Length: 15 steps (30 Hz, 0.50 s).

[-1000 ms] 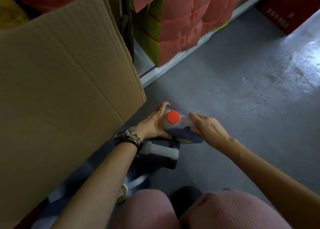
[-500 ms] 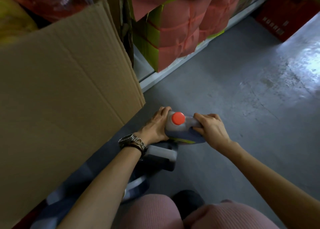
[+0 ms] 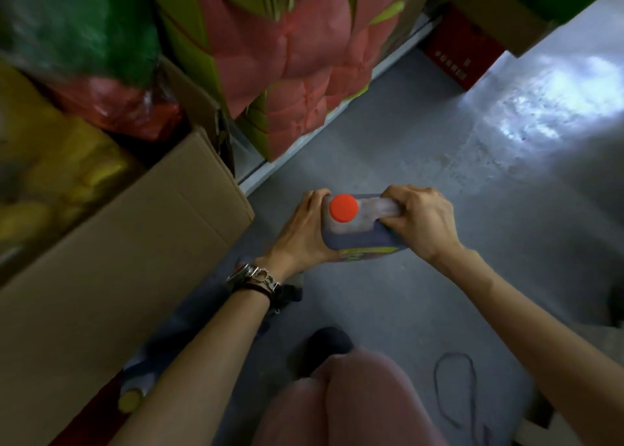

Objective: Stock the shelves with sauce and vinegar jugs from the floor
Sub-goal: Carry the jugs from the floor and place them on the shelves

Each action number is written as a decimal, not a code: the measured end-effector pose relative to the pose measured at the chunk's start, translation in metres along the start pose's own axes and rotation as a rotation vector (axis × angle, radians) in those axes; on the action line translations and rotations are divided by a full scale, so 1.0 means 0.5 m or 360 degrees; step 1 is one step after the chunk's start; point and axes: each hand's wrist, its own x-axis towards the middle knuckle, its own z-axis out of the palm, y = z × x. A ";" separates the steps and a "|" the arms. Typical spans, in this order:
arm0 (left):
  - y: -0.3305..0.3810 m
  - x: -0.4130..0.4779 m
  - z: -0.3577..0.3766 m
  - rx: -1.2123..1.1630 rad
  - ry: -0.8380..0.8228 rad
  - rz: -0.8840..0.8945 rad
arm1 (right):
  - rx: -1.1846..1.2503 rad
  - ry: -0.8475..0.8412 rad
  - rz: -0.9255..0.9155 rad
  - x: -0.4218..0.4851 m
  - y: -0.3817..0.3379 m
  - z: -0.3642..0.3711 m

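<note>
Corrugated cardboard flap (image 3: 111, 260), flat, matte. Left hand (image 3: 300, 234), fingers curled round the side of a dark plastic jug (image 3: 358, 229) with round orange cap (image 3: 343, 208). Right hand (image 3: 422, 222) grips its moulded handle. Jug held above the smooth grey floor (image 3: 422, 162).

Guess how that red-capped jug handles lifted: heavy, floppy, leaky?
Probably heavy: the jug looks full of dark liquid; left hand and right hand both hold it. Likely stiff, carried by its moulded handle; red cap on, so leaks seem unlikely.
</note>
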 end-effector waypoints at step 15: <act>0.551 -0.229 -0.368 -0.0211 0.0190 -0.0050 | -0.0057 0.0264 -0.0204 0.034 -0.274 -0.658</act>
